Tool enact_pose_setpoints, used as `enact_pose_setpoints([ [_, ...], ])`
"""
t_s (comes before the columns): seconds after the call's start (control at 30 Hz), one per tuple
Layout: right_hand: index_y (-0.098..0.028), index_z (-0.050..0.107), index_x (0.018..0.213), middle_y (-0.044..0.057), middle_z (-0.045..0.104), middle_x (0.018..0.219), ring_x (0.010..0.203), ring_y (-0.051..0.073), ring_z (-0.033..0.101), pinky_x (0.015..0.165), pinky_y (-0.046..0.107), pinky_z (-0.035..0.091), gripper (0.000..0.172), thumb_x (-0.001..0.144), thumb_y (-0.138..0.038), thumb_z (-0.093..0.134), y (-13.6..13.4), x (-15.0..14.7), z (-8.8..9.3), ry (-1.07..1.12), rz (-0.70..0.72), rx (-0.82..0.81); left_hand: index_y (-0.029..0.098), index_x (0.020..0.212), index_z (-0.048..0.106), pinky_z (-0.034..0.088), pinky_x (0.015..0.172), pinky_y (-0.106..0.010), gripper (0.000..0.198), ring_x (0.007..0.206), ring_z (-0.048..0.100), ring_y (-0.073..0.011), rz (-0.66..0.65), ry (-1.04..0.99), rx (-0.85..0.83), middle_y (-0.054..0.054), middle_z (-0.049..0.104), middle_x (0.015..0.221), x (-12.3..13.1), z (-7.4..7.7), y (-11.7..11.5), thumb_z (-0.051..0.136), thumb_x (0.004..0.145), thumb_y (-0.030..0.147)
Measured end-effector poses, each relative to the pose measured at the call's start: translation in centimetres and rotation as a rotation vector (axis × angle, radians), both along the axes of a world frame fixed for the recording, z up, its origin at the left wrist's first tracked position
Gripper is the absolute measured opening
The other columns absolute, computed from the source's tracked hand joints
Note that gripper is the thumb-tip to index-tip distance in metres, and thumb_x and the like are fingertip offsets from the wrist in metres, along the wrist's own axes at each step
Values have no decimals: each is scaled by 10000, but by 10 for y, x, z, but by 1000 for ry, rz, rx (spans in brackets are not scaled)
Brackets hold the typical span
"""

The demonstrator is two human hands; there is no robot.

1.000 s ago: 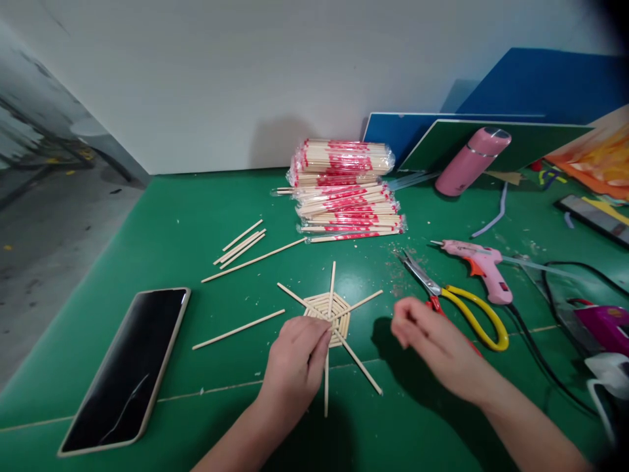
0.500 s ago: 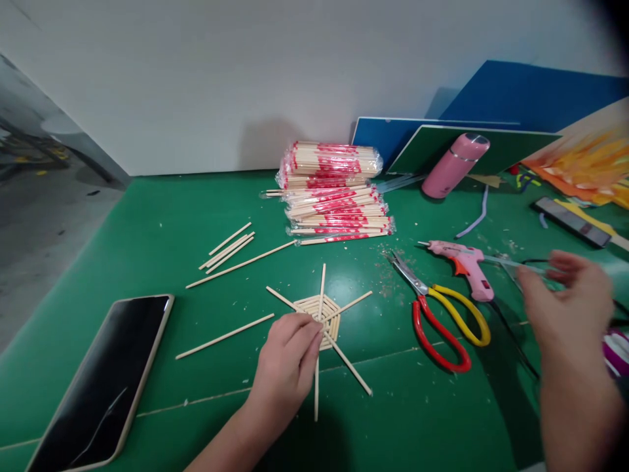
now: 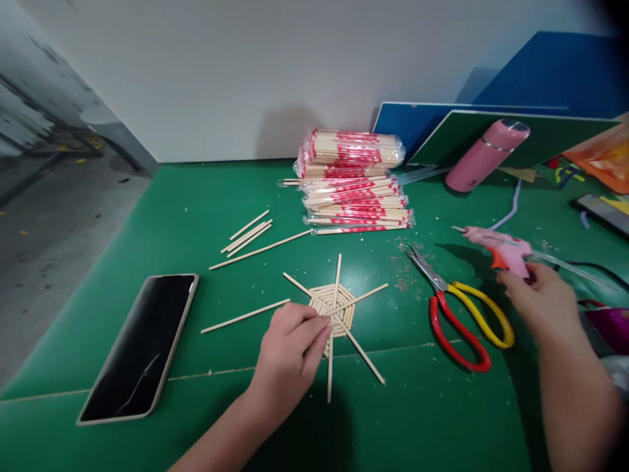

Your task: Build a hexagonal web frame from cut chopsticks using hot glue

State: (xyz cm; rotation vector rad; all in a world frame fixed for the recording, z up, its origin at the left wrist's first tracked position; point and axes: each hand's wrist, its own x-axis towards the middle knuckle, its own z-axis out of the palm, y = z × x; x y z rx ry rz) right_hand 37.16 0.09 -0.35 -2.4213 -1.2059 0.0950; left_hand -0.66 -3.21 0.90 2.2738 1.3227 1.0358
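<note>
My left hand [image 3: 295, 341] is closed in a pinch on a wooden stick [image 3: 363, 296] at the middle of a hexagonal web of sticks [image 3: 346, 321]. Its fingertips hide part of the web, from which longer sticks stretch outward on several sides. On the right, my right hand [image 3: 543, 298] is wrapped round the handle of a pink hot glue gun [image 3: 511, 252], its nozzle pointing left. The gun is raised off the table, with a shadow beneath it and a clear glue stick at its rear. Scissors [image 3: 445, 285] with red and yellow handles lie between the hands.
A black-screened phone [image 3: 140, 347] lies at left. Loose sticks [image 3: 248, 239] and wrapped chopsticks [image 3: 356, 187] are farther back. A pink bottle [image 3: 486, 157] leans near green and blue boards [image 3: 442, 134]. The green table [image 3: 196, 196] meets a white wall [image 3: 206, 85].
My right hand has moved from the rear of the glue gun to its handle and lifted it off the table. My left hand stays at the web. The view has shifted slightly.
</note>
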Motion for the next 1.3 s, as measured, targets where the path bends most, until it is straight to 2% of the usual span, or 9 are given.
enact_pose_setpoints([
  [0.1, -159, 494, 1044, 48, 604, 728, 583, 187, 583, 520, 291, 454, 492, 627, -421, 510, -6, -11, 12, 236, 40, 119, 175, 838, 600, 398, 652, -293, 119, 713, 495, -148, -93, 61, -71, -32, 564, 751, -1, 0, -10, 509, 777, 131],
  [0.17, -190, 504, 1036, 31, 608, 790, 629, 169, 588, 562, 265, 465, 486, 604, -411, 541, -12, -22, 22, 355, 95, 166, 180, 810, 596, 371, 651, -301, 122, 703, 481, -148, -134, 122, -131, -25, 559, 730, 1, -1, -15, 483, 793, 138],
  [0.33, -226, 607, 846, 2, 607, 670, 635, 172, 564, 563, 256, 423, 219, 668, -337, 547, -24, -54, 38, 548, 218, 139, 183, 729, 590, 321, 634, -320, 186, 680, 445, -156, -119, 291, -183, -20, 530, 679, 9, -4, -16, 428, 822, 172],
  [0.47, -251, 599, 849, -22, 586, 639, 581, 156, 521, 526, 253, 380, 197, 662, -310, 578, -28, -71, 40, 538, 279, 184, 183, 648, 567, 298, 626, -332, 223, 687, 414, -168, -63, 379, -220, -25, 506, 677, 13, -4, -13, 426, 820, 197],
  [0.6, -245, 600, 826, -30, 557, 613, 561, 148, 490, 497, 248, 351, 180, 661, -313, 579, -28, -76, 39, 512, 297, 202, 185, 650, 564, 287, 607, -325, 212, 693, 400, -176, -35, 403, -251, -31, 505, 702, 15, -3, -12, 432, 815, 198],
  [0.87, -250, 597, 903, -38, 550, 623, 573, 135, 487, 506, 224, 369, 233, 680, -314, 582, -30, -82, 40, 522, 342, 177, 188, 762, 577, 315, 634, -327, 91, 757, 424, -188, -12, 296, -321, -38, 530, 804, 14, -4, -11, 488, 769, 171],
  [1.07, -250, 583, 892, -43, 546, 626, 565, 130, 491, 525, 227, 388, 227, 687, -348, 577, -33, -86, 40, 528, 361, 133, 188, 673, 572, 302, 608, -318, 189, 717, 408, -172, -17, 299, -314, -31, 502, 750, 18, -5, -14, 428, 792, 162],
  [1.3, -228, 556, 872, -30, 544, 622, 554, 140, 487, 467, 224, 372, 230, 704, -386, 555, -35, -93, 40, 514, 409, 87, 192, 711, 586, 310, 617, -323, 181, 724, 418, -175, -8, 285, -295, -36, 512, 759, 19, -8, -12, 429, 801, 176],
])
